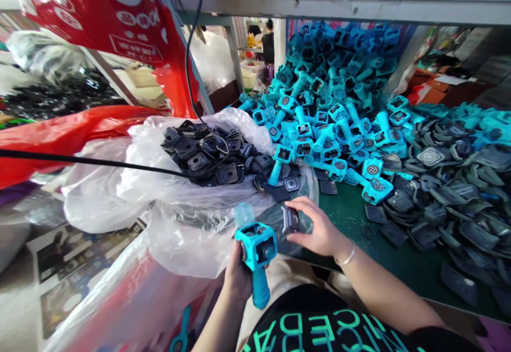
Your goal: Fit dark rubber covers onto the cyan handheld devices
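Note:
My left hand [236,269] is closed around a teal plastic toy body [255,245], which has a square open frame on top, a thick handle pointing down and a clear flap at its upper edge. Dark parts show inside the frame. To its right, my right hand [319,229] pinches a dark grey square plastic cover [290,220] between thumb and fingers. A small gap separates the cover from the teal body. Much of my left hand is hidden behind the toy body.
Many teal toy bodies [331,123] are heaped at the back. Dark covers lie in a pile [435,197] at right and another [207,155] on clear plastic sheeting [175,235]. A black cord [91,161] crosses from the left. A metal shelf bar [359,6] spans above. A person [268,48] is in the distance.

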A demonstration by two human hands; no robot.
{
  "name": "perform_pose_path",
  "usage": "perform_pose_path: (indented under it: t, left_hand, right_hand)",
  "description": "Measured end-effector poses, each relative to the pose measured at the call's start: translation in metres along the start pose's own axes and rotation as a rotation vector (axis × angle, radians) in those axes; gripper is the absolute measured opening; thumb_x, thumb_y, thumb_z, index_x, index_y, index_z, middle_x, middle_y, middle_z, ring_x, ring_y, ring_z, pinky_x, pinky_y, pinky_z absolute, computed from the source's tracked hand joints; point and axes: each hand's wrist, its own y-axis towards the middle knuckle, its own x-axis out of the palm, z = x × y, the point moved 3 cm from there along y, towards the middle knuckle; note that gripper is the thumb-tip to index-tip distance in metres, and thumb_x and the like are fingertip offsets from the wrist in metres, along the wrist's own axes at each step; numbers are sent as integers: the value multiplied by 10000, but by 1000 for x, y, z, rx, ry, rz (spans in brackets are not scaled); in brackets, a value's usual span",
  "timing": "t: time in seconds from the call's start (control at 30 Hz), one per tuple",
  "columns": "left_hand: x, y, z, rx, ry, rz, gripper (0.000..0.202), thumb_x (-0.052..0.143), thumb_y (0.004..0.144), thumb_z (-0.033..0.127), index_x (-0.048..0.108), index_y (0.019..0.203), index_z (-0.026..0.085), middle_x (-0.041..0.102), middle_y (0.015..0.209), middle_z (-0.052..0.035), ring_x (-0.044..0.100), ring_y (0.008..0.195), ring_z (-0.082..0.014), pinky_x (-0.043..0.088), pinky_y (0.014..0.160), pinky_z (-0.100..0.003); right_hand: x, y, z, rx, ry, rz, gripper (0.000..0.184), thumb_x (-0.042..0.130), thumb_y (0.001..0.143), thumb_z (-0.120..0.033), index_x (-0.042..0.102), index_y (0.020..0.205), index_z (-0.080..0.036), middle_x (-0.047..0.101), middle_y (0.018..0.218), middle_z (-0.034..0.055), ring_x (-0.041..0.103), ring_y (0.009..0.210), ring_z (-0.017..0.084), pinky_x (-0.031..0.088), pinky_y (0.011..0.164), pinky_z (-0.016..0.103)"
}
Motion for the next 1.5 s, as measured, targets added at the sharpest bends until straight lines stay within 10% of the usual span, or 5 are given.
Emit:
perform_pose_path:
  t: [0.37,0.8,1.03,1.23,1.5]
  left_hand:
    - [95,8,-39,20,213,-252,667,913,620,672,744,1038,181,799,1118,-78,704,1217,-336,548,1100,-450]
    - [93,10,-69,200,506,-429,967,885,662,626,481,1447,231,683,1373,-120,635,1306,-343,480,1146,-463]
    - [112,2,-85,226,363,-564,994,842,675,680,489,1493,239,697,1355,-138,672,1255,-355,518,1113,-481]
    - [119,3,-83,249,365,-688,1066,870,631,682,460,1510,240,631,1438,-169,642,1293,-377,493,1135,-503]
    - [126,-9,-52,51,630,-999,1229,912,637,663,265,1631,342,431,1631,-152,471,1476,-418,376,1225,-562]
  right_hand:
    - [-32,-39,-50,-151,-133,200,616,718,944,-186,479,1512,-197,624,1382,160,590,1344,266,556,1146,455]
    - [-46,-63,-34,-171,-152,200,742,654,1012,-470,339,1660,-292,573,1538,128,544,1463,243,482,1234,446]
    - [-29,-75,-20,241,296,353,860,389,987,-790,287,1667,-274,392,1673,145,403,1562,334,392,1274,536]
    - [-20,-80,-21,140,239,514,792,437,984,-780,367,1600,-287,422,1614,139,427,1522,360,349,1278,581]
    - [-70,-73,-19,145,399,304,1307,766,690,-839,100,1682,-309,356,1686,191,412,1554,361,373,1275,554]
